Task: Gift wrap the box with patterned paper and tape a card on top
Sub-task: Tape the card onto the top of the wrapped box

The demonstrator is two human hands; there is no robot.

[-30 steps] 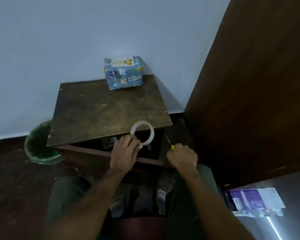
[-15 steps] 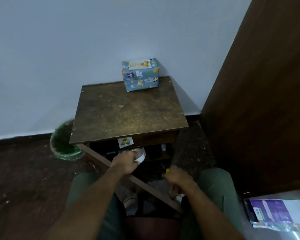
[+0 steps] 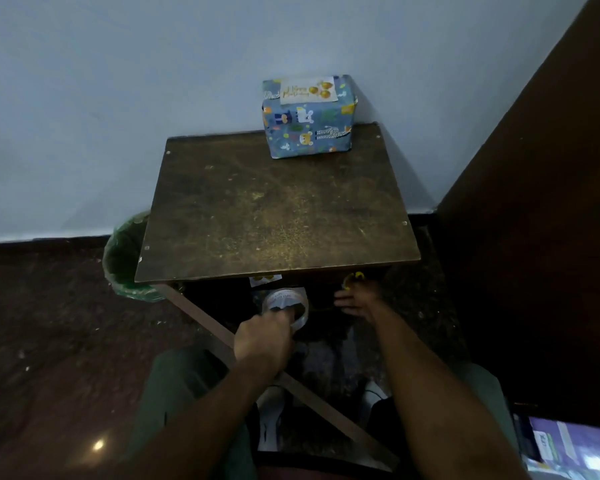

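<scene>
A box wrapped in blue animal-print paper [image 3: 309, 128] stands at the far edge of the small brown table [image 3: 274, 216], against the wall. A white card [image 3: 308, 90] with gold print lies on its top. Below the table's front edge my left hand [image 3: 264, 341] grips a roll of clear tape [image 3: 286, 303]. My right hand [image 3: 359, 301] reaches under the table's front right, its fingers on a small yellow-handled thing [image 3: 354, 277] that is mostly hidden. A second small card [image 3: 264, 279] peeks out under the front edge.
A green bin [image 3: 125, 258] stands on the dark floor left of the table. A dark wooden panel [image 3: 534, 220] rises on the right. A wooden bar [image 3: 291, 379] runs slantwise under the table. A purple packet [image 3: 572, 445] lies at the lower right.
My left hand has carried the tape roll from above the table's front edge to below it. My right hand has reached forward under the table. The view has shifted back.
</scene>
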